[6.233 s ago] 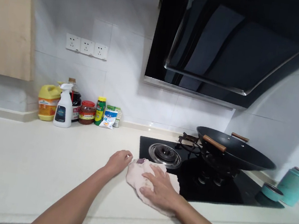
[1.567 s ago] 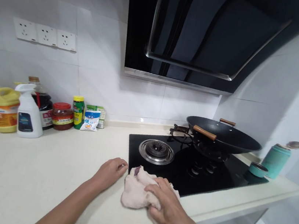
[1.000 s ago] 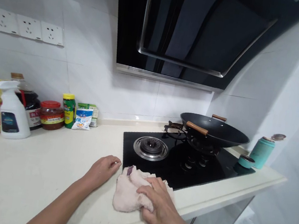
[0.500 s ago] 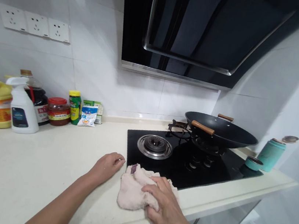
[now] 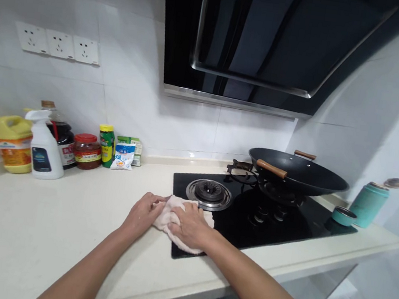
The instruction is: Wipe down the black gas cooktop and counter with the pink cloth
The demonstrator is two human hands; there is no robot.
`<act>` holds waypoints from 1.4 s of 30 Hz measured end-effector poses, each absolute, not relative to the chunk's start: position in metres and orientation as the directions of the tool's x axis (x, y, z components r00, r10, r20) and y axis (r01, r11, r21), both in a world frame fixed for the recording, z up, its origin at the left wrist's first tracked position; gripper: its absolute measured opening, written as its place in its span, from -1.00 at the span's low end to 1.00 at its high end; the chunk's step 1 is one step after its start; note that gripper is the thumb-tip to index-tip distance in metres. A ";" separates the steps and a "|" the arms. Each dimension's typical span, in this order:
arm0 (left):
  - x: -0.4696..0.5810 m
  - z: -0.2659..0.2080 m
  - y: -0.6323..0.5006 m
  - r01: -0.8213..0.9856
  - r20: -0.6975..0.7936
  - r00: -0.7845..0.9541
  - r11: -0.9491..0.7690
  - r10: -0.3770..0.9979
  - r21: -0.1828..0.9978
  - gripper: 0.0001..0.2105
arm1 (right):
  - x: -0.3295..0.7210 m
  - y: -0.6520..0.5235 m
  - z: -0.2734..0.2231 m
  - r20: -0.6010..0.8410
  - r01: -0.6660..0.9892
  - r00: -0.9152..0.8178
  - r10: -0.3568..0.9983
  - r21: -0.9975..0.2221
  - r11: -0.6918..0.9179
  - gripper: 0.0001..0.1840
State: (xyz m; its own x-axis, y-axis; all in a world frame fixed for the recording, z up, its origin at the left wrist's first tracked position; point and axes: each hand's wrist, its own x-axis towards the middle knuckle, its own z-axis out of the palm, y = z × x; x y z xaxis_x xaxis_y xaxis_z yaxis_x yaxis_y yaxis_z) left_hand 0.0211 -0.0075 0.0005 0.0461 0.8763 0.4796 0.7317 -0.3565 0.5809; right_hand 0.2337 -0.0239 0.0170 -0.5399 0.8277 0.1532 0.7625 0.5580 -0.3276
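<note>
A pale pink cloth (image 5: 189, 248) lies bunched across the left edge of the black glass gas hob (image 5: 234, 233), just in front of the left burner (image 5: 209, 194). My right hand (image 5: 192, 225) presses down on top of it, with the fingers curled into the fabric. At the cloth's left corner is my left hand (image 5: 143, 213), its thumb and fingertips closed on the edge. Part of that grip is hidden behind the fingers.
A black wok (image 5: 298, 174) with wooden handles stands on the right burner. Beyond it are a teal cup (image 5: 344, 216) and a teal flask (image 5: 369, 205). A white spray bottle (image 5: 45, 155) and several condiment containers line the counter's back left. The range hood (image 5: 255, 38) hangs overhead.
My right hand has slid the cloth forward and left, from the counter's front edge onto the hob's left edge. My left hand has moved slightly forward and now takes the cloth's corner.
</note>
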 end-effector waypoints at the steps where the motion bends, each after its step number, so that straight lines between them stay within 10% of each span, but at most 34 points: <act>1: 0.023 0.002 -0.011 0.726 0.499 0.031 -0.362 0.866 0.584 -0.62 | 0.234 -0.022 0.019 0.147 0.749 -0.554 0.819 -0.340 0.568 -0.43; 7: 0.056 0.021 -0.048 0.808 0.334 0.132 -0.296 0.933 0.510 -0.45 | 0.303 -0.059 0.011 0.279 0.515 -0.703 0.654 -0.435 0.739 -0.39; 14: 0.128 0.030 -0.066 0.940 -0.113 0.155 -0.111 0.982 0.321 -0.01 | 0.458 -0.063 -0.039 0.707 0.715 -0.106 0.699 -0.434 0.548 -0.72; 27: 0.285 0.005 -0.038 0.874 0.005 0.382 -0.364 0.924 0.321 -0.02 | 0.495 -0.061 -0.058 0.663 0.768 0.105 0.741 -0.528 0.363 -0.63; 35: 0.267 0.002 -0.031 0.788 0.133 0.507 -0.521 0.852 0.329 -0.44 | 0.500 -0.056 -0.066 0.656 0.781 0.090 0.749 -0.513 0.356 -0.63; 42: 0.158 0.007 -0.010 0.916 0.104 0.246 -0.266 0.964 0.299 -0.49 | 0.495 -0.058 -0.072 0.683 0.890 -0.018 0.730 -0.321 0.323 -0.67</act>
